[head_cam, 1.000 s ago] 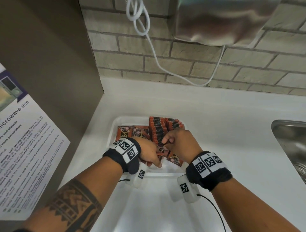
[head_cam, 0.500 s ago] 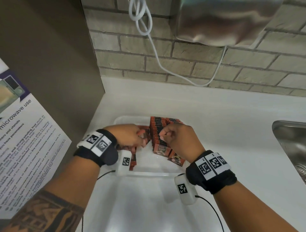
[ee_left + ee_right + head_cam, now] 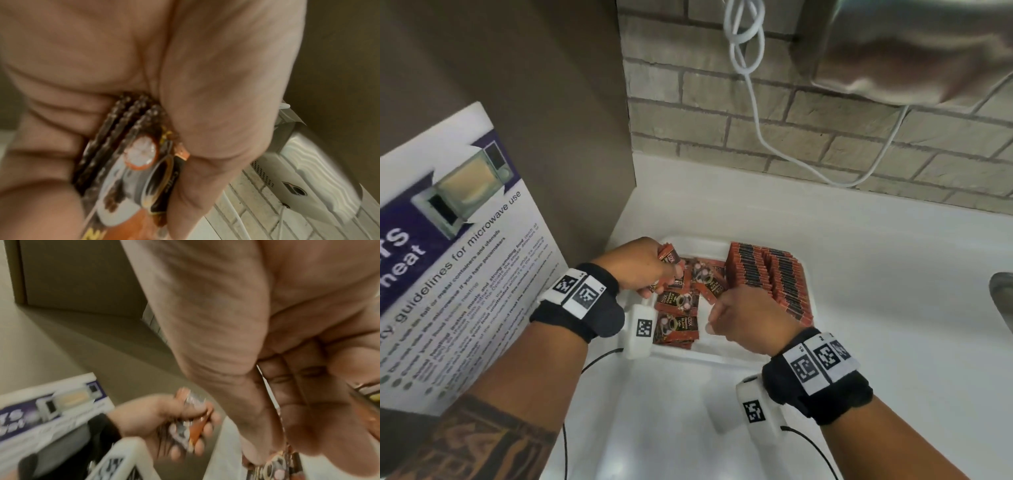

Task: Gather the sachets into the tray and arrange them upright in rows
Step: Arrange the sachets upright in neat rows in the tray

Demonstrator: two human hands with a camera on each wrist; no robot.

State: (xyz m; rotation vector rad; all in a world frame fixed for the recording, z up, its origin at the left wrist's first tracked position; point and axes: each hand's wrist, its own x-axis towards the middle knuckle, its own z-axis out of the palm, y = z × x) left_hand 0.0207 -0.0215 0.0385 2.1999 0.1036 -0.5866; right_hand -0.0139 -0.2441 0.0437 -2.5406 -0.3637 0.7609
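Note:
A white tray (image 3: 698, 357) sits on the counter. Orange-red sachets stand upright in tight rows (image 3: 767, 274) along its right side. Several loose sachets (image 3: 678, 329) lie flat in its left half. My left hand (image 3: 664, 274) is over the tray's far left corner and grips a small bundle of sachets (image 3: 669, 258), which the left wrist view shows edge-on (image 3: 131, 162). My right hand (image 3: 717, 308) is curled at the near end of the upright rows. Its thumb and fingers pinch a thin sachet (image 3: 269, 394).
A microwave-guidelines poster (image 3: 458, 274) leans on the brown side panel (image 3: 534, 102) at the left. A white cable (image 3: 753, 102) hangs down the brick wall beside a steel dispenser (image 3: 911, 44). A sink rim (image 3: 1001, 294) shows at the right of the white counter (image 3: 876, 274).
My left hand has moved away from the right hand to the tray's far left and now holds a bundle of sachets. The right hand stays at the near end of the rows.

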